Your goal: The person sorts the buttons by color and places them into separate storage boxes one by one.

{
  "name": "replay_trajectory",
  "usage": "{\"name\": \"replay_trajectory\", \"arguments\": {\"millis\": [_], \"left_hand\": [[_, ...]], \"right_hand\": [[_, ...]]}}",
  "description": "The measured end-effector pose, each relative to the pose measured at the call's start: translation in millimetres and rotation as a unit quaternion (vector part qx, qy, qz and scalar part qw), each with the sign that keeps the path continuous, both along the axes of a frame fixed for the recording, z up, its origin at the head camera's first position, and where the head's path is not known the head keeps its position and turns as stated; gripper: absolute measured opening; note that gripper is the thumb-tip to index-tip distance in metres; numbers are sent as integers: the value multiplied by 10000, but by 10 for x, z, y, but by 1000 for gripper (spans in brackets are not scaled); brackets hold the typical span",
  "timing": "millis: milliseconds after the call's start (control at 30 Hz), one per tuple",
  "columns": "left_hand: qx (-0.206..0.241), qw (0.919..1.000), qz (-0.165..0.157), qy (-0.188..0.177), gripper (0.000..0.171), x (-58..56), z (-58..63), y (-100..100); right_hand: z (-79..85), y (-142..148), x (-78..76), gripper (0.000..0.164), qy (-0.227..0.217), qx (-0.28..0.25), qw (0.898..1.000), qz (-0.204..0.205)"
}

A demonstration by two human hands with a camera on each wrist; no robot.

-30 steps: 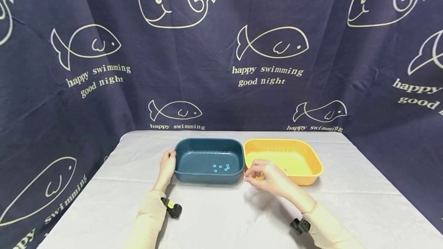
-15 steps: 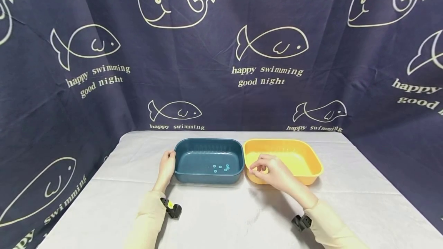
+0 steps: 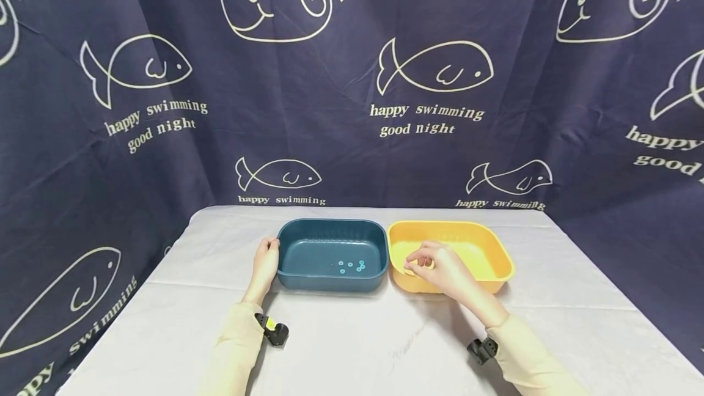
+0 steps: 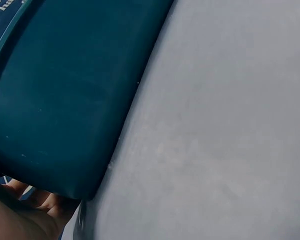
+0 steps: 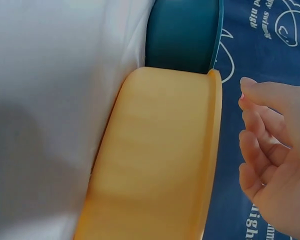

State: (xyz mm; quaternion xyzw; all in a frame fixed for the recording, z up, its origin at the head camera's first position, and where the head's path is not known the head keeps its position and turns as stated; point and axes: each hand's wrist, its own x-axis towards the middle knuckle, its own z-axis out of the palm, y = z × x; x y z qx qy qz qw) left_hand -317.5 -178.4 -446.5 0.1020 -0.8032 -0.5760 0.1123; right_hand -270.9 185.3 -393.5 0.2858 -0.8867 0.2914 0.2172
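My left hand (image 3: 266, 260) grips the left end of a dark teal plastic bin (image 3: 332, 284); its fingers (image 4: 50, 202) show against the end wall in the left wrist view. Several small light-blue discs (image 3: 350, 264) lie on the floor of that bin. My right hand (image 3: 444, 269) is over the front left part of a yellow bin (image 3: 495, 252), with thumb and forefinger tips together. Between those tips a speck of a small pink piece (image 5: 242, 97) shows; the rest of it is hidden by the fingers. The other fingers are loosely curled.
Both bins stand side by side on a white-covered table (image 3: 352, 347), their ends close together. A dark blue curtain (image 3: 341, 133) with whale and fish drawings hangs behind and at both sides. Each wrist carries a small black camera (image 3: 483, 350).
My right hand has risen and moved right, from the front of the gap between the bins to over the yellow bin. The left hand and the teal bin have stayed put.
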Motion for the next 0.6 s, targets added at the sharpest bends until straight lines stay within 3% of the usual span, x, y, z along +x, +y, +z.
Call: {"name": "replay_trajectory", "arguments": {"millis": [600], "left_hand": [[-18, 10000, -9, -24, 39, -1, 5, 0]], "right_hand": [[-123, 171, -144, 8, -2, -182, 9994, -311]]}}
